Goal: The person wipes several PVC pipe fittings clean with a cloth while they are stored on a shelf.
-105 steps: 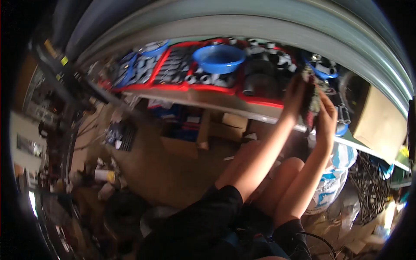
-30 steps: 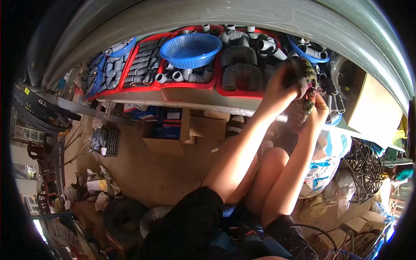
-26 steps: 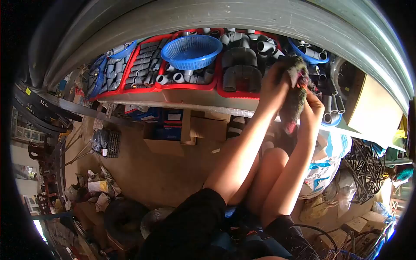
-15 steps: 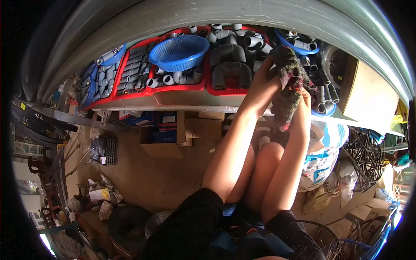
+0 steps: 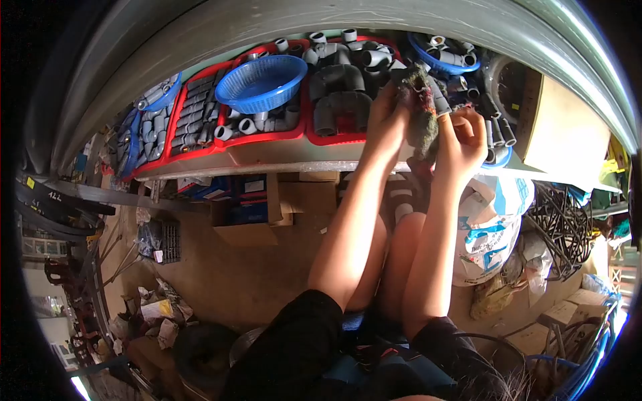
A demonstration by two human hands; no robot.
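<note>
Over the front of the shelf, my left hand (image 5: 388, 115) is closed on a dirty green-and-red rag (image 5: 422, 123), which hangs down between my wrists. A grey pipe fitting (image 5: 439, 99) shows at the rag's right side, partly covered by it. My right hand (image 5: 466, 139) has its fingers curled in and its thumb at the lower end of this fitting; the exact contact is hard to see. Close by on the left lie large grey U-shaped pipe fittings (image 5: 341, 110) in a red tray (image 5: 334, 140).
A blue basket (image 5: 261, 83) rests on another red tray. Another blue basket (image 5: 445, 63) holds small fittings. At right stand a cardboard box (image 5: 567, 130) and, below, a white printed sack (image 5: 491, 234). Large grey pipes (image 5: 321, 20) cross overhead. An open carton (image 5: 247, 217) sits beneath the shelf.
My right hand has come off the rag and moved apart to the right, its fingers curled. The grey fitting beside the rag has come into sight. The view has shifted slightly.
</note>
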